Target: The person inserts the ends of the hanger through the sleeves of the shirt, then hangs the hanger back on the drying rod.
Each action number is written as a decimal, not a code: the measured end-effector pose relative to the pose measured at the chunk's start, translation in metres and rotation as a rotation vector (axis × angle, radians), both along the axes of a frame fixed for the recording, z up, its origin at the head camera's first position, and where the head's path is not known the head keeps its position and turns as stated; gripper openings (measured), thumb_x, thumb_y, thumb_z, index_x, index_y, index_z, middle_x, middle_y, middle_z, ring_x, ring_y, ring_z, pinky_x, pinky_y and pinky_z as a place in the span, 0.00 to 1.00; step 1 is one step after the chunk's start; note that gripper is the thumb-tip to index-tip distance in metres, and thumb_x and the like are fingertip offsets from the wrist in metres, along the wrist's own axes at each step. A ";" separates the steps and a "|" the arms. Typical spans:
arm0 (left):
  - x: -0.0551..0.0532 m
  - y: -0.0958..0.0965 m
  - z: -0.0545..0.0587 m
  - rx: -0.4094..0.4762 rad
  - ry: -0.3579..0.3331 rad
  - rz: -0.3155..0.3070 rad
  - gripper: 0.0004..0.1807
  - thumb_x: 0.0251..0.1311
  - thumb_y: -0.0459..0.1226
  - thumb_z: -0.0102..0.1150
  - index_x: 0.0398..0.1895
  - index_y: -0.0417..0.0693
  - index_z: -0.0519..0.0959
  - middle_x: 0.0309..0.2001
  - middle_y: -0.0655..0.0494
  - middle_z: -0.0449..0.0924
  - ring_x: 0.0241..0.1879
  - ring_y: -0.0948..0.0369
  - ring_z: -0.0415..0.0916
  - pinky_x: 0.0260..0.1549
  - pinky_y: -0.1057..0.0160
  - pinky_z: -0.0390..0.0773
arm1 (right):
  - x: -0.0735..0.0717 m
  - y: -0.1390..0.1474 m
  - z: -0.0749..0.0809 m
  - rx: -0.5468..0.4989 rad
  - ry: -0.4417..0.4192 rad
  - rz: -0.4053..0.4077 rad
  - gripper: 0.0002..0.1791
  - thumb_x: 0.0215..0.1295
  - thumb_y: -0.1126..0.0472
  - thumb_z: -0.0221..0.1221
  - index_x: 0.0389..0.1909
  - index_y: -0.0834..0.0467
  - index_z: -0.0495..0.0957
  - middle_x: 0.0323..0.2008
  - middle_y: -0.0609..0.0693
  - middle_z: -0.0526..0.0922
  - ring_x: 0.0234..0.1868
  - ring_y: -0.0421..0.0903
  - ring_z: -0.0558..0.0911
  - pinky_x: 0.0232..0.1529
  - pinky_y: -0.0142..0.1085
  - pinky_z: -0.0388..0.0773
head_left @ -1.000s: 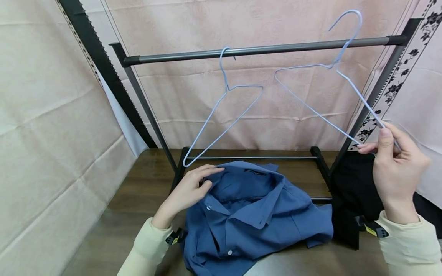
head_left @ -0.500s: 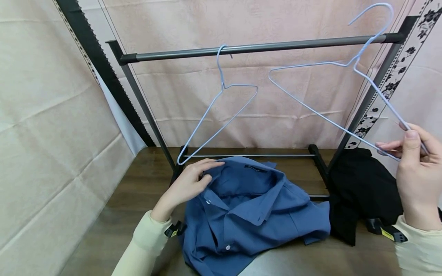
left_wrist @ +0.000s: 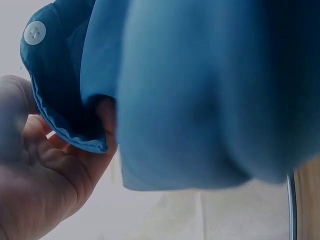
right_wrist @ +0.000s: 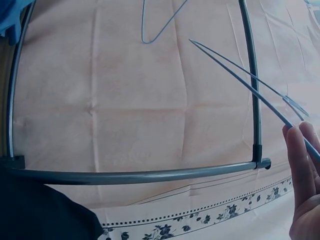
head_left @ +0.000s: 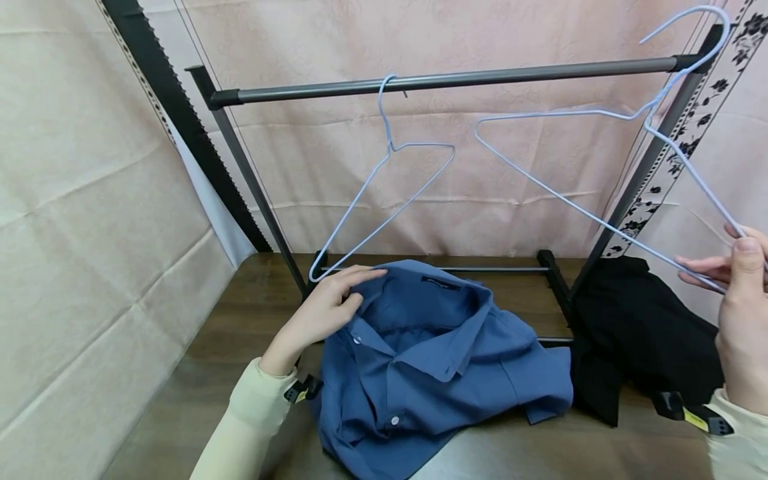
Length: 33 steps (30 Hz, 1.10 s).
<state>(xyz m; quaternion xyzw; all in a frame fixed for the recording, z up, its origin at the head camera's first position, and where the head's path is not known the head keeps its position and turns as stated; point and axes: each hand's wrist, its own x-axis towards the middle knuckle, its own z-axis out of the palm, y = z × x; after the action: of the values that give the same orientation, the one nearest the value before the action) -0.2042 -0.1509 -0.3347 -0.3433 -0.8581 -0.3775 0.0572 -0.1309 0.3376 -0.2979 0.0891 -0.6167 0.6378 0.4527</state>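
Note:
A blue button-up shirt lies on the wooden table with its collar open and raised. My left hand holds the shirt by the collar on its left side; in the left wrist view, fingers reach behind the collar fabric, partly hidden by it. My right hand, at the right edge of the head view, pinches one lower corner of a light blue wire hanger. That hanger is in the air, hook upward, overlapping the rack's rod and right post. In the right wrist view its wire runs into the fingers.
A black clothes rack with a horizontal rod stands behind the shirt. From the rod hangs a second blue wire hanger. A black garment lies on the table at right. Pale cloth curtains surround the table.
My right hand has moved right with the hanger, whose hook now overlaps the rack's right end. The left hand stays at the collar, and the shirt's collar stands slightly higher in view.

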 end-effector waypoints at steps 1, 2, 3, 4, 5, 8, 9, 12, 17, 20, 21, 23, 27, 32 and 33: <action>0.000 0.000 0.001 0.004 0.000 0.001 0.30 0.66 0.26 0.45 0.69 0.57 0.75 0.68 0.59 0.71 0.17 0.63 0.59 0.26 0.62 0.71 | 0.000 0.001 -0.001 -0.013 -0.011 0.005 0.15 0.79 0.65 0.48 0.58 0.65 0.77 0.26 0.45 0.88 0.30 0.34 0.87 0.31 0.22 0.78; -0.001 0.001 0.002 0.006 0.000 0.002 0.30 0.65 0.26 0.45 0.69 0.57 0.75 0.67 0.59 0.71 0.16 0.63 0.57 0.24 0.62 0.69 | 0.001 0.003 -0.003 -0.003 -0.037 -0.015 0.15 0.80 0.65 0.47 0.58 0.63 0.77 0.25 0.44 0.87 0.30 0.33 0.87 0.31 0.21 0.78; -0.001 0.001 0.003 0.009 -0.001 0.004 0.30 0.65 0.26 0.46 0.69 0.57 0.75 0.67 0.58 0.71 0.15 0.63 0.56 0.22 0.62 0.69 | 0.002 0.004 -0.004 0.007 -0.060 -0.032 0.15 0.80 0.64 0.47 0.58 0.60 0.77 0.24 0.42 0.87 0.29 0.33 0.87 0.30 0.21 0.78; -0.001 0.001 0.003 0.011 -0.003 0.008 0.30 0.65 0.26 0.47 0.69 0.57 0.75 0.67 0.58 0.72 0.15 0.63 0.56 0.21 0.63 0.68 | 0.003 0.006 -0.006 -0.002 -0.064 -0.009 0.15 0.80 0.64 0.47 0.58 0.60 0.77 0.24 0.43 0.87 0.29 0.33 0.87 0.30 0.20 0.77; -0.001 0.001 0.004 0.014 -0.007 0.011 0.31 0.64 0.26 0.48 0.69 0.57 0.74 0.67 0.58 0.72 0.15 0.63 0.56 0.21 0.63 0.68 | 0.003 0.008 -0.008 -0.018 -0.048 0.036 0.14 0.80 0.64 0.47 0.58 0.61 0.77 0.24 0.44 0.87 0.29 0.33 0.87 0.30 0.20 0.77; -0.001 0.001 0.005 0.021 -0.016 0.018 0.31 0.64 0.26 0.49 0.69 0.57 0.74 0.67 0.58 0.72 0.15 0.63 0.57 0.21 0.63 0.68 | 0.006 0.014 -0.013 0.008 0.007 0.115 0.14 0.79 0.66 0.47 0.58 0.63 0.76 0.24 0.46 0.87 0.29 0.34 0.87 0.30 0.21 0.77; -0.001 0.001 0.005 0.024 -0.018 0.020 0.31 0.63 0.26 0.49 0.69 0.56 0.74 0.67 0.57 0.72 0.15 0.63 0.57 0.21 0.63 0.68 | 0.006 0.015 -0.015 0.027 0.026 0.143 0.14 0.79 0.67 0.47 0.58 0.63 0.76 0.24 0.46 0.87 0.29 0.34 0.87 0.30 0.21 0.77; -0.002 0.000 0.007 0.032 -0.019 0.018 0.31 0.64 0.26 0.49 0.69 0.56 0.74 0.67 0.56 0.72 0.15 0.62 0.57 0.21 0.63 0.68 | 0.009 0.019 -0.019 0.118 0.083 0.176 0.15 0.78 0.70 0.46 0.57 0.69 0.76 0.25 0.47 0.87 0.32 0.34 0.87 0.33 0.21 0.77; -0.005 -0.001 0.006 0.042 -0.019 0.016 0.31 0.64 0.24 0.46 0.69 0.55 0.74 0.67 0.54 0.72 0.13 0.62 0.56 0.20 0.62 0.67 | 0.011 0.018 -0.022 0.184 0.160 0.274 0.16 0.77 0.75 0.44 0.56 0.83 0.72 0.26 0.51 0.87 0.34 0.38 0.88 0.35 0.23 0.79; -0.007 -0.001 0.003 0.039 -0.012 0.021 0.32 0.64 0.24 0.46 0.69 0.55 0.74 0.66 0.55 0.72 0.13 0.62 0.56 0.19 0.62 0.67 | 0.012 0.015 -0.022 0.154 0.184 0.367 0.16 0.76 0.76 0.45 0.55 0.86 0.69 0.26 0.54 0.87 0.34 0.41 0.89 0.33 0.25 0.80; -0.008 -0.002 0.003 0.037 -0.006 0.022 0.32 0.63 0.24 0.46 0.69 0.54 0.74 0.66 0.55 0.73 0.13 0.62 0.56 0.20 0.62 0.67 | 0.012 0.014 -0.022 0.143 0.192 0.394 0.16 0.76 0.76 0.45 0.54 0.87 0.68 0.25 0.55 0.87 0.34 0.42 0.89 0.32 0.25 0.80; -0.009 -0.002 0.002 0.033 0.007 0.025 0.32 0.63 0.24 0.46 0.69 0.55 0.74 0.66 0.56 0.72 0.14 0.62 0.57 0.20 0.63 0.67 | 0.014 0.012 -0.022 0.134 0.200 0.437 0.15 0.76 0.77 0.45 0.53 0.88 0.69 0.24 0.56 0.87 0.33 0.43 0.89 0.30 0.26 0.80; -0.011 -0.002 0.002 0.029 0.023 0.023 0.32 0.63 0.24 0.45 0.69 0.54 0.74 0.68 0.57 0.71 0.14 0.63 0.56 0.21 0.62 0.67 | 0.016 0.009 -0.021 0.160 0.211 0.509 0.14 0.75 0.77 0.45 0.49 0.88 0.71 0.23 0.56 0.86 0.34 0.44 0.89 0.29 0.26 0.80; -0.010 -0.002 0.003 0.025 0.015 0.035 0.31 0.63 0.24 0.45 0.69 0.53 0.74 0.69 0.58 0.70 0.14 0.63 0.56 0.23 0.62 0.68 | 0.018 0.006 -0.025 0.172 0.220 0.597 0.13 0.74 0.80 0.45 0.48 0.89 0.71 0.23 0.59 0.85 0.34 0.47 0.89 0.31 0.28 0.82; -0.010 -0.002 0.003 0.026 0.013 0.037 0.31 0.63 0.24 0.45 0.69 0.53 0.74 0.69 0.57 0.70 0.14 0.63 0.56 0.23 0.62 0.68 | 0.018 0.005 -0.026 0.173 0.216 0.604 0.13 0.73 0.80 0.46 0.48 0.89 0.71 0.23 0.60 0.85 0.34 0.47 0.89 0.32 0.28 0.82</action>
<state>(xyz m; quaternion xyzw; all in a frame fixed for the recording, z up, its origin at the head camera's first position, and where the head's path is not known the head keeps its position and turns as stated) -0.2143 -0.1525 -0.3313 -0.3289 -0.8590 -0.3852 0.0743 -0.1127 0.3430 -0.3238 0.3729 -0.5629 0.6753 0.2966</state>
